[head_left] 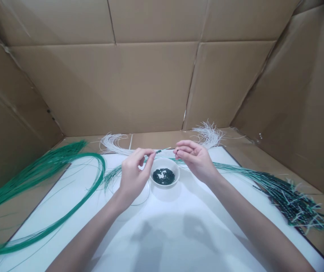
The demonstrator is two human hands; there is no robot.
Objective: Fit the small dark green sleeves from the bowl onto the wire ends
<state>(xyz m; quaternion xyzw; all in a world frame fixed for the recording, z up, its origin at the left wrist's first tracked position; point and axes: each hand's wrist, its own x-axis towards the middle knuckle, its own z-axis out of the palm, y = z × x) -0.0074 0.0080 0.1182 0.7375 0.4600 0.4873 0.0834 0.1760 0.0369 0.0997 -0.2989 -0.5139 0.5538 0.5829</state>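
Observation:
My left hand [135, 172] is closed in a pinch on a thin strand strung with a few dark green beads [158, 151]. The strand's pale free end points toward my right hand [196, 160], across a small gap. The right thumb and fingertips are pressed together; a tiny dark speck shows between them, too small to name. Below and between both hands stands a white bowl [165, 163] with loose dark green beads [162, 179] spread over its bottom, and part of the white base shows through.
Green strands [101, 177] curl across the left side. A bundle of dark beaded strands [295, 204] lies at the right edge of the white board [116, 245]. White strands [208, 136] lie at the back. Cardboard walls [150, 87] enclose the far side and both flanks.

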